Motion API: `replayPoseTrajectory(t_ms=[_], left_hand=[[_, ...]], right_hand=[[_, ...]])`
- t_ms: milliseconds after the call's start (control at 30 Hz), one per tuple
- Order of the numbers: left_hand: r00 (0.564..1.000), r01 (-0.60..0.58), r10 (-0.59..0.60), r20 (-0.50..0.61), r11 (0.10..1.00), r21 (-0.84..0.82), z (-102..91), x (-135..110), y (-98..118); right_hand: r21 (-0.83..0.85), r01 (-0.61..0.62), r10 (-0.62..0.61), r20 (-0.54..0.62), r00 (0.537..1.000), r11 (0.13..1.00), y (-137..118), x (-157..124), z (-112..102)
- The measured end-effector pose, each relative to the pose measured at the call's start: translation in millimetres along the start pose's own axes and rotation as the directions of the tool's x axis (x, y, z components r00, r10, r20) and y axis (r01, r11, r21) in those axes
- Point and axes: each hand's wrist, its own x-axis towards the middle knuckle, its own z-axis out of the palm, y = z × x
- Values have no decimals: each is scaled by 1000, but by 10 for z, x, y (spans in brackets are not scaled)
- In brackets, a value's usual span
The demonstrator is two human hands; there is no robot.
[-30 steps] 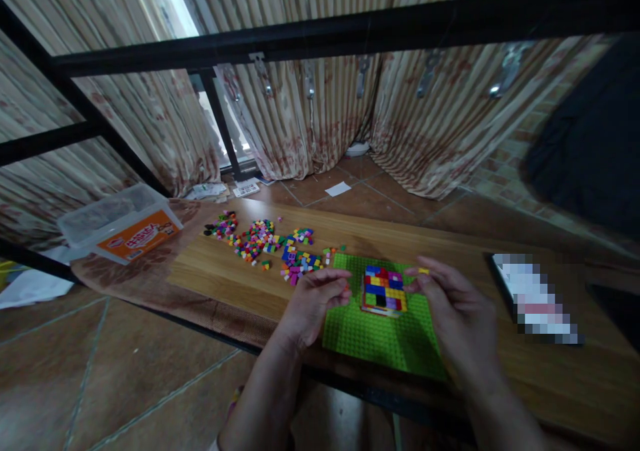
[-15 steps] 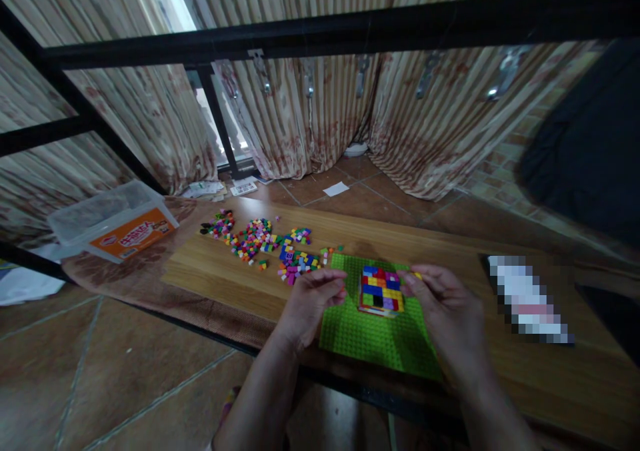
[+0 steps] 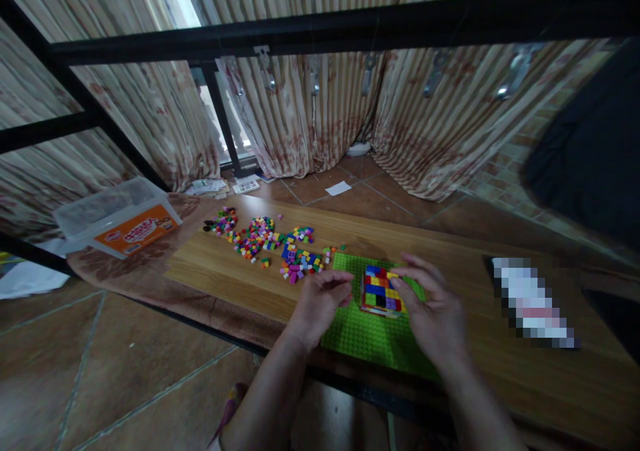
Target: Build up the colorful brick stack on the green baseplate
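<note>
A small block of many-coloured bricks (image 3: pixel 379 292) stands on a green studded baseplate (image 3: pixel 360 336) near the table's front edge. My right hand (image 3: pixel 426 310) is at the block's right side, its fingertips pinched on a small yellow brick (image 3: pixel 393 276) at the block's top right corner. My left hand (image 3: pixel 320 303) rests just left of the block with its fingers curled in. What it holds, if anything, is hidden. A spread of loose coloured bricks (image 3: pixel 265 241) lies on the wooden table (image 3: pixel 225 278) to the left of the plate.
A clear plastic box with an orange label (image 3: pixel 117 216) sits at the table's left end. A blurred flat object (image 3: pixel 533 301) lies at the right. A black metal bar (image 3: pixel 350 28) crosses overhead. Curtains hang behind, above a tiled floor.
My right hand has moved left with the yellow brick, from beside the block onto its top right corner. My left hand has stayed by the block's left side.
</note>
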Motion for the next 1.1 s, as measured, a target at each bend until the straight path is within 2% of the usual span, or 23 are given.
replayPoseTrajectory(t_ms=[133,333,500,900,1100], left_hand=[[998,-51,47,42,994,100,42,57,-88],[972,-202,159,172,942,269,54,97,-202],[957,-258,187,222,899,354,49,78,-245],[953,-259,181,244,903,344,37,85,-256],[947,-280,183,264,871,403,32,70,-228]], right_hand=[[79,-55,54,9,998,995,75,19,180],[106,-123,122,19,992,987,217,54,366],[167,-178,182,-13,983,970,198,40,385],[345,-275,308,-45,950,898,163,36,404],[368,-427,452,21,892,826,99,72,393]])
